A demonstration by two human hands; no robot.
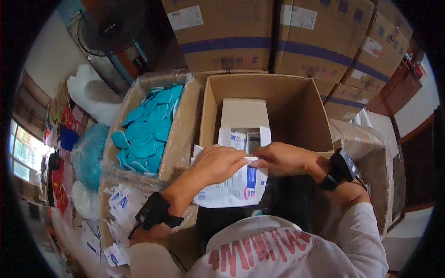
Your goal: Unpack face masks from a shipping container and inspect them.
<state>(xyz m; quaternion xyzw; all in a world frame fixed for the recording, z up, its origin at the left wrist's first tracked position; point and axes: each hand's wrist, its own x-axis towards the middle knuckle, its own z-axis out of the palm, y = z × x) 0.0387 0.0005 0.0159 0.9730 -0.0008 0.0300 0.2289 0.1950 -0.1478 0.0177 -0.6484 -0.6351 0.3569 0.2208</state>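
Both hands are closed on the top edge of a white plastic packaging bag (227,190) with blue and pink print, which hangs down before my chest. My left hand (220,162) lies across that edge with its fingers pointing right. From the other side, my right hand (281,157) pinches the same edge near its right end. Just beyond them stands a small white box (244,113) with its flaps up and a printed packet (238,140) inside. That box sits at the front of a large open cardboard carton (301,99). The fingertips partly hide each other.
On the left, a plastic-lined carton holds many teal pads (150,132). Below it, another carton has more white printed bags (123,204). Closed cardboard boxes (227,28) are stacked along the back. A fan (109,28) stands far left, and another open carton (375,171) is at right.
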